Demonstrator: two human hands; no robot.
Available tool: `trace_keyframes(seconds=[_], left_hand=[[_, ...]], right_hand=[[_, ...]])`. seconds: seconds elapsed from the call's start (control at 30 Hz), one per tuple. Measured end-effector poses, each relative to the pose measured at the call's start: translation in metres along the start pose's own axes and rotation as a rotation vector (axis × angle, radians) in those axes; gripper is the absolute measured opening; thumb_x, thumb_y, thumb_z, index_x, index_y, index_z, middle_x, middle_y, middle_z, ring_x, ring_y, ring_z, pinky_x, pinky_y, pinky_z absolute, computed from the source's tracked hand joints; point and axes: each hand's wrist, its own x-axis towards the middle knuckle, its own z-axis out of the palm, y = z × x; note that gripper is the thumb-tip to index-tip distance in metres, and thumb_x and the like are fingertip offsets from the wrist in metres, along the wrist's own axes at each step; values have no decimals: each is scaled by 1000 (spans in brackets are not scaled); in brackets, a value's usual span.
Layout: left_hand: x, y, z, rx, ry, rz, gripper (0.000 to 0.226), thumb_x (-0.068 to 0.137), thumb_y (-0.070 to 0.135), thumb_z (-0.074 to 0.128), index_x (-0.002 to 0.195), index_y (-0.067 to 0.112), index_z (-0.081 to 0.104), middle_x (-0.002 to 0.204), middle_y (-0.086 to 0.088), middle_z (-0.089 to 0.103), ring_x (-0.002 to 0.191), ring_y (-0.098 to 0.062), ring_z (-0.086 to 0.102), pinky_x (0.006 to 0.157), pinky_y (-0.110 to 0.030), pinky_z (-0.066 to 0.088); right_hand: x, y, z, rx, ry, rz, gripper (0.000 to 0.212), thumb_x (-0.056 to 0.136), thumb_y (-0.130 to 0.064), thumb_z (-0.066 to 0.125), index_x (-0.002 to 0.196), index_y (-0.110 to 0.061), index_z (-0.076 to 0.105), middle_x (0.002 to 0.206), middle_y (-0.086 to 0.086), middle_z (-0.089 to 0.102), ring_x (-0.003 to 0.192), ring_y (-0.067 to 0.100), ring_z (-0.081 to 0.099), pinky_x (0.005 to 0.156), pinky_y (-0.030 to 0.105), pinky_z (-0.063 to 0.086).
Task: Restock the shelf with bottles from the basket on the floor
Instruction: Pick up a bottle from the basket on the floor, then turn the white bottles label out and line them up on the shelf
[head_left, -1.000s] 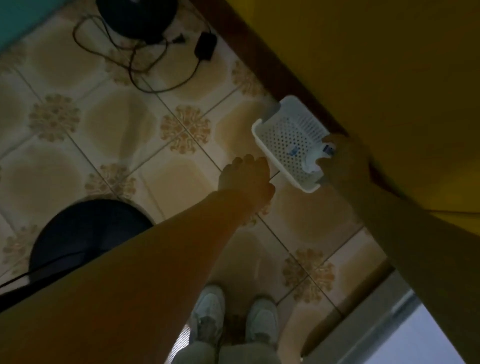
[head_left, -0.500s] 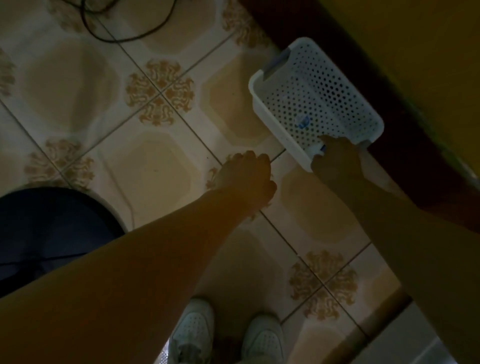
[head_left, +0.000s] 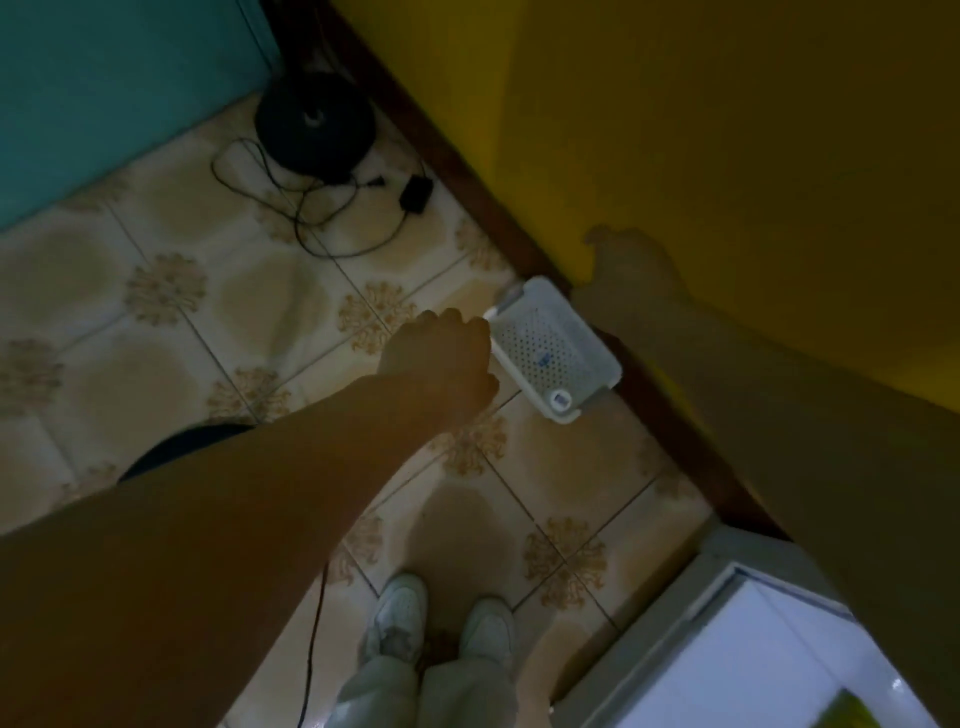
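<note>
A white perforated basket (head_left: 563, 332) sits on the tiled floor against the dark baseboard under the yellow wall. A small white bottle with a blue label (head_left: 560, 400) lies at the basket's near end, and another blue label (head_left: 544, 360) shows further in. My left hand (head_left: 441, 358) is curled into a fist just left of the basket, at its rim, with nothing seen in it. My right hand (head_left: 634, 265) is raised above and right of the basket, in front of the yellow wall. It is dark, seen from the back, and its fingers are hidden.
A black round base (head_left: 315, 130) with loose cables (head_left: 311, 208) and an adapter (head_left: 415, 193) lies in the far corner by a teal wall (head_left: 104, 93). A dark round object (head_left: 182, 452) is at the left. A white appliance (head_left: 753, 649) stands at lower right. My shoes (head_left: 400, 613) are below.
My right hand has lifted out of the basket and up in front of the yellow wall. The white bottle stays in the basket. The view has pulled back and up.
</note>
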Motion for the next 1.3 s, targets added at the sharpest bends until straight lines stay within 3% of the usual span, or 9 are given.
trace_keyframes(seconds=[0.13, 0.2, 0.3, 0.4, 0.53, 0.67, 0.87, 1.13, 1.3], left_hand=[[-53, 3, -129, -3, 151, -23, 38, 94, 37, 48, 120, 10, 46, 115, -11, 52, 103, -28, 51, 70, -31, 36], [-80, 6, -194, -4, 228, -13, 38, 94, 35, 48, 121, 9, 47, 116, -13, 52, 102, -30, 52, 71, -33, 40], [-125, 12, -282, -54, 321, -7, 27, 92, 34, 50, 106, 10, 50, 109, -14, 51, 101, -32, 50, 79, -37, 45], [-178, 25, -361, -54, 412, -8, 22, 92, 34, 51, 91, 12, 45, 94, -8, 47, 94, -29, 51, 77, -41, 49], [-249, 46, -448, -17, 533, 11, 34, 93, 39, 49, 110, 10, 48, 105, -10, 50, 99, -29, 49, 78, -39, 47], [-314, 79, -509, 34, 665, 58, 44, 91, 39, 53, 122, 8, 49, 120, -15, 53, 110, -33, 51, 85, -39, 47], [-406, 165, -538, -3, 732, 317, 45, 91, 39, 53, 124, 9, 48, 122, -13, 51, 109, -29, 51, 82, -36, 44], [-508, 308, -510, -34, 646, 720, 45, 90, 42, 54, 121, 9, 49, 119, -11, 54, 103, -25, 53, 82, -37, 45], [-567, 393, -485, -16, 585, 947, 46, 91, 44, 53, 125, 13, 49, 123, -9, 54, 107, -24, 54, 82, -32, 44]], right_hand=[[-47, -64, -137, -13, 95, -48, 49, 86, -12, 55, 132, -2, 43, 82, 12, 46, 79, 31, 49, 57, 35, 35], [-74, -94, -201, -32, 135, -66, 45, 86, -9, 52, 130, -2, 44, 80, 11, 46, 74, 29, 48, 49, 31, 31], [-117, -135, -292, -45, 223, -101, 45, 86, -10, 51, 131, -5, 44, 110, 17, 54, 89, 32, 55, 58, 34, 39], [-166, -168, -372, -71, 352, -146, 46, 85, -13, 53, 130, -6, 47, 123, 20, 51, 107, 37, 54, 74, 39, 48], [-243, -197, -462, -90, 483, -169, 49, 82, -12, 53, 130, -7, 47, 126, 19, 51, 114, 37, 51, 87, 42, 50], [-332, -203, -523, -42, 622, -131, 46, 82, -9, 51, 128, -8, 47, 118, 14, 50, 104, 30, 52, 79, 37, 50], [-481, -183, -556, -52, 790, 46, 45, 83, -9, 50, 128, -8, 47, 115, 12, 51, 105, 28, 51, 82, 36, 49], [-677, -110, -547, -84, 852, 457, 45, 84, -10, 49, 129, -9, 46, 114, 11, 52, 103, 27, 51, 77, 33, 48], [-793, -58, -534, -80, 866, 698, 42, 86, -12, 49, 128, -8, 47, 121, 15, 50, 114, 32, 47, 92, 38, 46]])
